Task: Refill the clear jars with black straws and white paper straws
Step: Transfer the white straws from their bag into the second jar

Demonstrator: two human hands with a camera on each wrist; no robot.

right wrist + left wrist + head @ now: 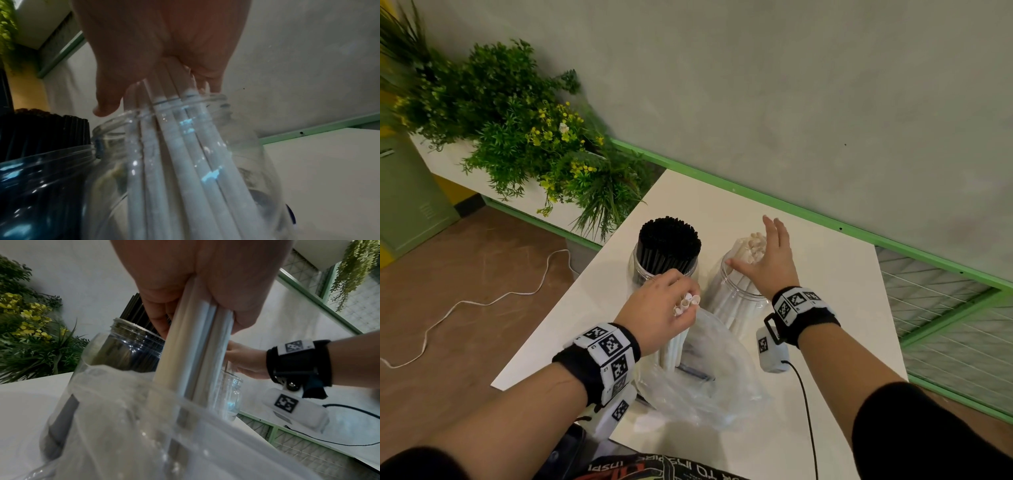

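- Paper, white: small bundle of straws (686, 303), upright, lower ends inside plastic bag (705, 377) at near edge of table (842, 274); gripped near top ends by left hand (661, 305), fingers curled round bundle.
- Handling, judged: very light, stiff along length, easily crushed or kinked; best held mid-length to upper third with loose, even squeeze; smooth sides likely to slip past one another if grip too slack.
- Clear plastic jar (736, 301), right of pair, partly filled with white straws (751, 245) leaning toward far rim; right hand (774, 260) spread wide, fingers straight, palm against straw tops, gathering them aside.
- Jar, judged: light, thin-walled, prone to tipping or sliding on smooth tabletop; steadying at shoulder or neck advisable.
- Black straws (669, 240), packed full in left jar (640, 263); untouched.
- Bag: thin, crinkly film, likely to cling and drag on straws during lift.
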